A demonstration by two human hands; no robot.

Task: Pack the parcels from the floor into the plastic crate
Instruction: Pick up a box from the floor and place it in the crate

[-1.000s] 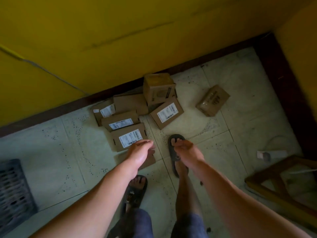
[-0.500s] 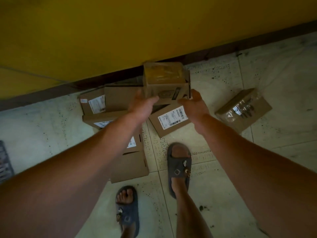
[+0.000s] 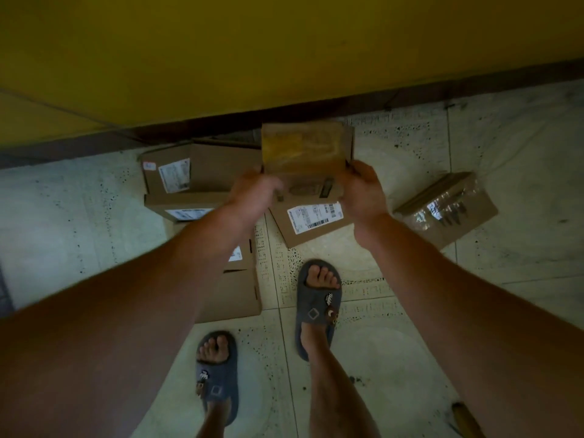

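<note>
Fingers: we are curling both sets round the box (image 3: 303,153), the left hand (image 3: 252,192) on its left edge and the right hand (image 3: 360,192) on its right edge. Both are gripping.
Box: it is sitting between our hands, close to the wall (image 3: 284,52), above a labelled parcel (image 3: 311,222).
Handling, judged: we are reading it as stiff cardboard, light enough for two hands. The glossy tape across the top is looking slippery.
Hold, judged: we are favouring the bare side panels, palms opposed, keeping off the tape.
Pile: more parcels (image 3: 177,175) are lying to the left on the floor (image 3: 505,137). A film-wrapped one (image 3: 445,210) is lying apart to the right.
Hidden: our left forearm is covering part of the pile. The left hand is blurring, so we are not counting fingers. We cannot tell whether the box is clear of the parcels beneath.
Crate: we are not seeing it plainly. A dark sliver (image 3: 4,292) is showing at the left edge, unidentified.
</note>
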